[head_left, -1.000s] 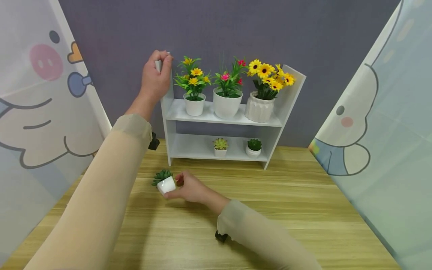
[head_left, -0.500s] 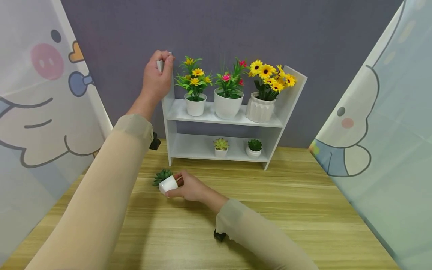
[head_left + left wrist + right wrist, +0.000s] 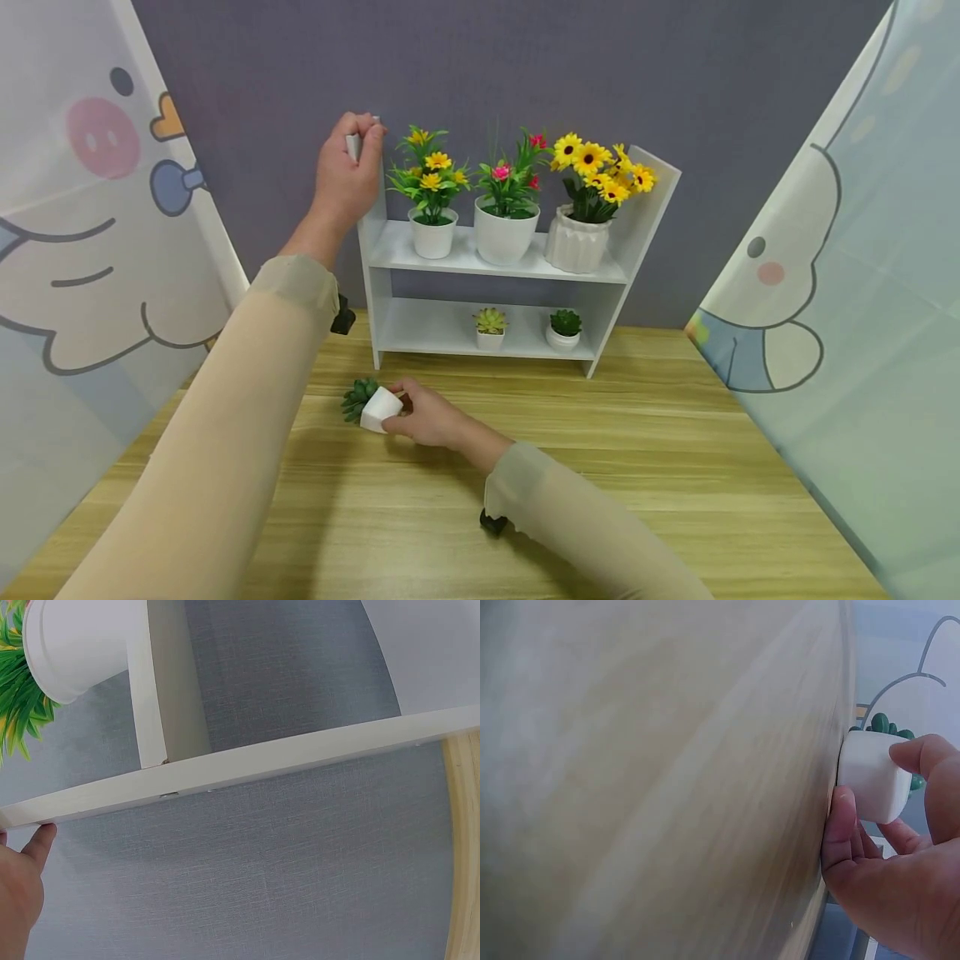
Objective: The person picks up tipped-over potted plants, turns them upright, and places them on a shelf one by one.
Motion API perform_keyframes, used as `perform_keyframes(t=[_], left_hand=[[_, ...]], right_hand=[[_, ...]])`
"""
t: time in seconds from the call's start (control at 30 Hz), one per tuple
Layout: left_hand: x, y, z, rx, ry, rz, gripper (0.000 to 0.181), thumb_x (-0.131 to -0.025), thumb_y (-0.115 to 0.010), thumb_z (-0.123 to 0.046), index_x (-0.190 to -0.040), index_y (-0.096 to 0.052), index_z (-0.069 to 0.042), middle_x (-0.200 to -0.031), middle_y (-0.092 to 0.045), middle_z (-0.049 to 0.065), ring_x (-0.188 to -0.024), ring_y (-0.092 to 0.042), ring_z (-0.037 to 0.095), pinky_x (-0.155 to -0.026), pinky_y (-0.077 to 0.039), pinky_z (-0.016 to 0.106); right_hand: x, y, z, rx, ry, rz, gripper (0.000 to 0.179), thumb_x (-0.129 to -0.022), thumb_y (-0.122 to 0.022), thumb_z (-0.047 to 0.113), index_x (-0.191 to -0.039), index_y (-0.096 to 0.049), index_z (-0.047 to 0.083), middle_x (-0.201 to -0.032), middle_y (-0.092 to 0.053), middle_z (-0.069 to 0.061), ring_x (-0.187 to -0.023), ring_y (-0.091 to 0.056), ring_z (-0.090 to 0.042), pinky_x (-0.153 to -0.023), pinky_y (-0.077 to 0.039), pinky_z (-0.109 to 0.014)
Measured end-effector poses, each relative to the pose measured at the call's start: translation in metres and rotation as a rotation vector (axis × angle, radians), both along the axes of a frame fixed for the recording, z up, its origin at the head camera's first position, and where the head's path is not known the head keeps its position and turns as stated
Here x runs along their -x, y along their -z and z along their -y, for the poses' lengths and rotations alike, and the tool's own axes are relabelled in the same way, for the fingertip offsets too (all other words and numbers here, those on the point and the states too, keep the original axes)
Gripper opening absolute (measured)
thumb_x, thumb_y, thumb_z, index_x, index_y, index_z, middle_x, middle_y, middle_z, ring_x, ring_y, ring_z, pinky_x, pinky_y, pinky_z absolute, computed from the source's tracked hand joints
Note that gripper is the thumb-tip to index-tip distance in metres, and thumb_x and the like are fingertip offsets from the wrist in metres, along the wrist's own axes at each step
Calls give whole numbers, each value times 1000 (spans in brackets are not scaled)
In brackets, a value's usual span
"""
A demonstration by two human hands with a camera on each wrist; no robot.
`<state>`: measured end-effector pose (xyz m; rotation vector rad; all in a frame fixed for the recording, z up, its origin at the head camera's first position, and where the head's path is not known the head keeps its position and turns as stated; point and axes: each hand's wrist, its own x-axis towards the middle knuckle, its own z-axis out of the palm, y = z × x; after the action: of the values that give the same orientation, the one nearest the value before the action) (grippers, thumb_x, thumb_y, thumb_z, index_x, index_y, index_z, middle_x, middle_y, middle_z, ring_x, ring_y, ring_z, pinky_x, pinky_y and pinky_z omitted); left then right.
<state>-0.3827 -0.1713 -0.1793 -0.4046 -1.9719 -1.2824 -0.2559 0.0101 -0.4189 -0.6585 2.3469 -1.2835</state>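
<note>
At the upper left of the head view, my left hand (image 3: 348, 167) grips the top of the left side panel of a white two-tier shelf (image 3: 427, 327). The left wrist view catches only part of that hand, with a fingertip at the panel (image 3: 225, 766). Low in front of the shelf, my right hand (image 3: 435, 418) pinches a small potted succulent (image 3: 382, 409) by its white pot. The plant lies tipped, its dark green leaves pointing left. In the right wrist view, the thumb presses the pot (image 3: 874, 774) on one side, with fingers beneath and behind it, close to the tabletop.
On the upper tier stand a yellow-flowered plant (image 3: 432, 237), a pink-flowered plant (image 3: 505, 233) and a sunflower pot (image 3: 577, 240). Two small succulents, one light green (image 3: 491, 325) and one dark green (image 3: 564, 327), sit below. The wooden table (image 3: 645, 442) extends in front.
The succulent has turned in my right fingers and shifted slightly right, and more of the pot's side now faces the camera. My left hand stays on the panel.
</note>
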Motion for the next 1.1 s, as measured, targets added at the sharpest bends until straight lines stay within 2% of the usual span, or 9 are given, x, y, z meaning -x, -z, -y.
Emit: perform_keyframes(t=[0.1,0.2,0.4,0.47,0.63,0.83,1.1], left_hand=[[0,0,0,1,1,-7,19,-116,-51,-34,-100,-51,-24,-146,-66,12,-151,-54,12,-104,-55,26],[0,0,0,0,5,-14,19,-116,-51,-33,-100,-52,-22,-146,-66,12,-148,-57,15,-99,-54,24],[1,1,1,-9,11,-13,19,-116,-52,-33,-100,-52,-23,-146,-66,12,-148,-57,14,-108,-55,25],[1,1,1,-10,12,-12,19,-116,-53,-33,-99,-52,-24,-145,-66,13,-152,-54,12,-114,-54,29],[1,1,1,-20,18,-13,19,-116,-53,-32,-99,-52,-23,-145,-66,13,-152,-54,13,-117,-52,29],[0,0,0,-23,16,-12,19,-115,-53,-33,-99,-51,-23,-145,-67,13,-146,-59,15,-103,-53,25],[0,1,0,-15,15,-9,20,-116,-52,-34,-98,-50,-25,-146,-66,13,-145,-59,16,-103,-54,26]], right_hand=[[0,0,0,-7,-5,-9,56,-101,-77,16,-151,-54,5,-132,-70,-13,-107,-65,-15,-91,-57,-29],[2,-1,-1,-33,-8,-32,62,-101,-79,21,-155,-52,5,-133,-70,-12,-107,-66,-13,-89,-57,-27],[4,-2,3,-63,48,-73,74,-95,-88,35,-155,-54,10,-124,-69,-9,-96,-65,-11,-77,-56,-24],[3,-2,6,-57,75,-77,73,-93,-90,36,-153,-57,12,-121,-68,-8,-93,-65,-11,-75,-56,-24],[1,-4,8,-66,98,-101,71,-92,-92,37,-151,-60,17,-121,-68,-7,-90,-65,-11,-71,-56,-24],[1,-3,7,-58,91,-125,58,-94,-90,30,-144,-66,12,-122,-70,-8,-91,-66,-10,-69,-59,-23],[1,-4,3,-88,84,-171,51,-95,-90,31,-139,-70,16,-122,-71,-5,-93,-67,-8,-74,-56,-21]])
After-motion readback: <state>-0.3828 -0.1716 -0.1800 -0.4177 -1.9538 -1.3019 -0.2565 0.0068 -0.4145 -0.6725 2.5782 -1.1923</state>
